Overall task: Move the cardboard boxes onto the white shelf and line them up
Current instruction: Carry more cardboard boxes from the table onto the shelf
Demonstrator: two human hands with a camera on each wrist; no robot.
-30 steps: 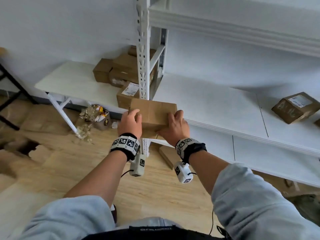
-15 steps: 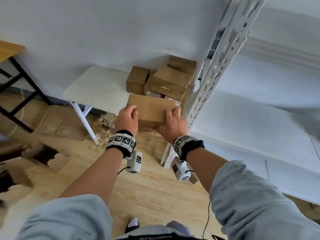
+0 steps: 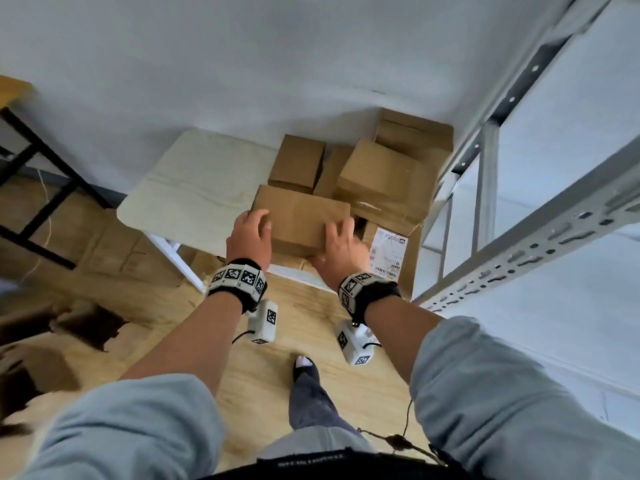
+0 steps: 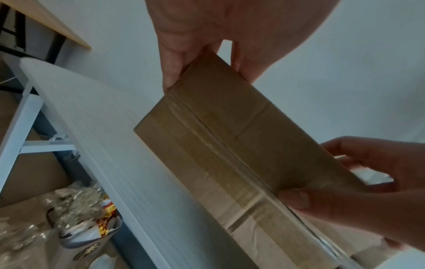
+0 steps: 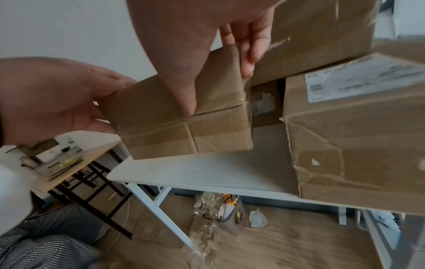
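I hold a plain cardboard box [image 3: 300, 216] with both hands, just above the front edge of a low white table [image 3: 187, 188]. My left hand [image 3: 250, 233] grips its left end and my right hand [image 3: 341, 242] grips its right end. From below, the left wrist view shows the box's taped underside [image 4: 230, 149], with my left hand's fingers [image 4: 172, 69] over its far end. The right wrist view shows the box [image 5: 184, 127] beside a large labelled box [image 5: 356, 138]. The white shelf [image 3: 571, 323] stands to the right.
Several more cardboard boxes [image 3: 377, 174] are piled on the table's right part against the wall. The shelf's perforated metal upright [image 3: 519, 247] runs close to my right arm. Crumpled wrapping and a small bin [image 5: 230, 213] lie under the table. A black-legged desk [image 3: 20, 133] stands at the left.
The held box has moved left, from in front of the shelf upright to over the low table beside the pile. The view has swung left and down with it. Both hands keep their grip.
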